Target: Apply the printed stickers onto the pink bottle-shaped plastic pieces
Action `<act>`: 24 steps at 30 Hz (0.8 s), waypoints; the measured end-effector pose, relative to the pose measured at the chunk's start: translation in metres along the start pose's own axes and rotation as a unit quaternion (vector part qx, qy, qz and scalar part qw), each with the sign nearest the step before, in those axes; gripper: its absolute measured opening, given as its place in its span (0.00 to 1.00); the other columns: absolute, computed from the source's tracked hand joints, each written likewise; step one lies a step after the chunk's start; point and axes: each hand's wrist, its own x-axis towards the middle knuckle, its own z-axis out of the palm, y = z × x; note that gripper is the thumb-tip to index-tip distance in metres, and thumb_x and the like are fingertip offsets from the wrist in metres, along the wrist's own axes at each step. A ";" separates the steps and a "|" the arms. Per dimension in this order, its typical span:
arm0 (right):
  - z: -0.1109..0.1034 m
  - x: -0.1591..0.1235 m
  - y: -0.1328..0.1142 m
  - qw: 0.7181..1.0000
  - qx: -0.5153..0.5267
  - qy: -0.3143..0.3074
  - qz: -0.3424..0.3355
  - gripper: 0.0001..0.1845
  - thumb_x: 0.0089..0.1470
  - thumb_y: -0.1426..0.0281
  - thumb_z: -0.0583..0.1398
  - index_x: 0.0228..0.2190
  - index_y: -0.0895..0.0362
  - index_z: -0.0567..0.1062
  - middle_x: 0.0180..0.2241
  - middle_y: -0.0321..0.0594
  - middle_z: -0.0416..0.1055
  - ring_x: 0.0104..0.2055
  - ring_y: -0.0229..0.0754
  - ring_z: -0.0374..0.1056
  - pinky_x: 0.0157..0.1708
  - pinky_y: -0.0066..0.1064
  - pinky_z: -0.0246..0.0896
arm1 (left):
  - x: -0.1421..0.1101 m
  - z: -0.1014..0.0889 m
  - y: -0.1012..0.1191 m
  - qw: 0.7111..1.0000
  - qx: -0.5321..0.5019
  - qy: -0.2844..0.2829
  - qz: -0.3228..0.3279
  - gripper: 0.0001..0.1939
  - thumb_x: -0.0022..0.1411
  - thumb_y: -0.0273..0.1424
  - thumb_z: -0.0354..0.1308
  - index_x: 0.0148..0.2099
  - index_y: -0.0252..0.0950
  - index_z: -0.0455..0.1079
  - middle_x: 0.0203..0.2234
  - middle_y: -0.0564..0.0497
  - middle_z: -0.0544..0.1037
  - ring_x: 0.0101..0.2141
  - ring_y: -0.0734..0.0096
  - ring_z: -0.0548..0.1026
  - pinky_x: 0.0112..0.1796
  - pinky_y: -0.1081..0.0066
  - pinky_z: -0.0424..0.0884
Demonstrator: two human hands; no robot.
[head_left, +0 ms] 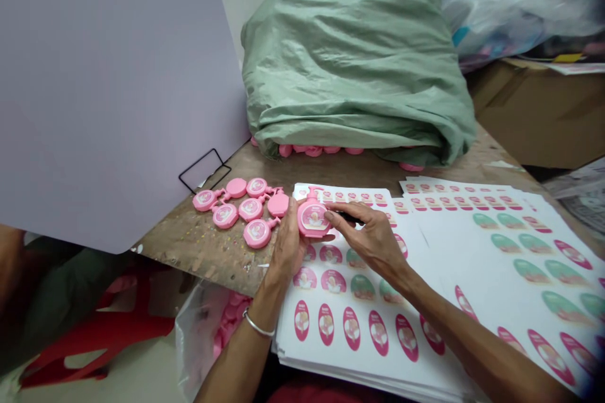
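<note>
Pink bottle-shaped piece rests in the left hand (label up).

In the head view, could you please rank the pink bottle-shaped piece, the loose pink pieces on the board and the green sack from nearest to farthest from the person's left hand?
From the left hand:
1. Pink bottle-shaped piece: touching, at the hand's right.
2. Loose pink pieces: close by, on the board to its left.
3. Green sack: farthest, ahead beyond the board.
</note>
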 end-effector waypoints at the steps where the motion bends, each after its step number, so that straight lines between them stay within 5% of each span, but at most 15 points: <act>1: 0.000 0.000 -0.001 1.000 -0.001 0.001 0.002 0.11 0.53 0.61 0.63 0.36 0.53 0.81 0.37 0.41 0.80 0.39 0.46 0.74 0.40 0.40 0.69 | 0.000 0.001 0.000 1.000 -0.001 0.000 0.003 0.25 0.65 0.48 0.52 0.53 0.35 0.71 0.49 0.43 0.77 0.46 0.58 0.77 0.38 0.63 0.80; 24: 0.000 0.002 -0.003 0.999 -0.021 0.015 -0.024 0.12 0.54 0.61 0.63 0.36 0.53 0.81 0.35 0.40 0.80 0.33 0.43 0.71 0.32 0.36 0.66 | -0.001 0.004 0.004 1.000 0.017 -0.016 0.017 0.24 0.66 0.49 0.49 0.51 0.36 0.71 0.47 0.45 0.77 0.45 0.59 0.77 0.39 0.61 0.79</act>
